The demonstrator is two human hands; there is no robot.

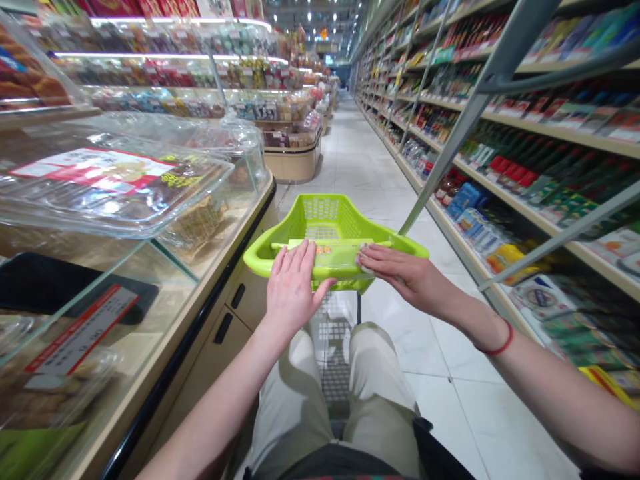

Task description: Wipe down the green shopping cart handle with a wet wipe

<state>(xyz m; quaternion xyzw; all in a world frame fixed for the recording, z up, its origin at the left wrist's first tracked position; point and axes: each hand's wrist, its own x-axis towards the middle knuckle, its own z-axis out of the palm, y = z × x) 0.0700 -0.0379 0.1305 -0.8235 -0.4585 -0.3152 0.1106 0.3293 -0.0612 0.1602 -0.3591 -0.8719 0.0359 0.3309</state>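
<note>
A bright green plastic shopping cart basket (325, 208) with perforated walls stands right in front of me. My left hand (295, 280) lies over the left part of its near rim and handle panel (337, 257), fingers stretched forward and thumb apart. From the right, my right hand (400, 268) rests on the other end of that panel, its fingers long and close together, not wrapped round it. Inside the basket I see only its perforated floor and walls. A red band circles the right wrist.
Close on my left runs a glass-sided counter (175, 257) with packed food and a clear lidded tray (120, 177). Stocked shelves (540, 220) line the right, with slanting metal bars (440, 160) before them. The tiled aisle (343, 140) runs ahead, past another display (293, 163).
</note>
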